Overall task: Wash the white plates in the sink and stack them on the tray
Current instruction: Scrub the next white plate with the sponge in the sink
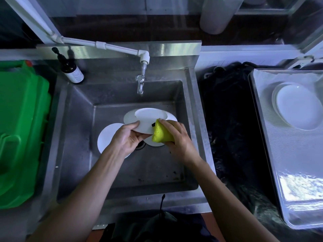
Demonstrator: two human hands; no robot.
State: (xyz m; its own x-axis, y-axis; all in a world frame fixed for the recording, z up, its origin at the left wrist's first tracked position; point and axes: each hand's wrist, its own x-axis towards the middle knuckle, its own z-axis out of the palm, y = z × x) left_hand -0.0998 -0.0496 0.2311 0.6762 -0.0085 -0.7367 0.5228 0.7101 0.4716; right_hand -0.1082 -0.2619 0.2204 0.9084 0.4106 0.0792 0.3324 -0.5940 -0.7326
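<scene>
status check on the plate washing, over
Left hand grips held plate over sink; right hand grips yellow sponge against it. More plates below, washed stack on tray. Nothing in the way.

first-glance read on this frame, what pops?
The yellow sponge in the right hand pops first, pressed to the rim of a white plate that the left hand holds over the steel sink, with more plates beneath. Next, the big green container at far left. At far right, stacked white plates sit on a metal tray.
</scene>
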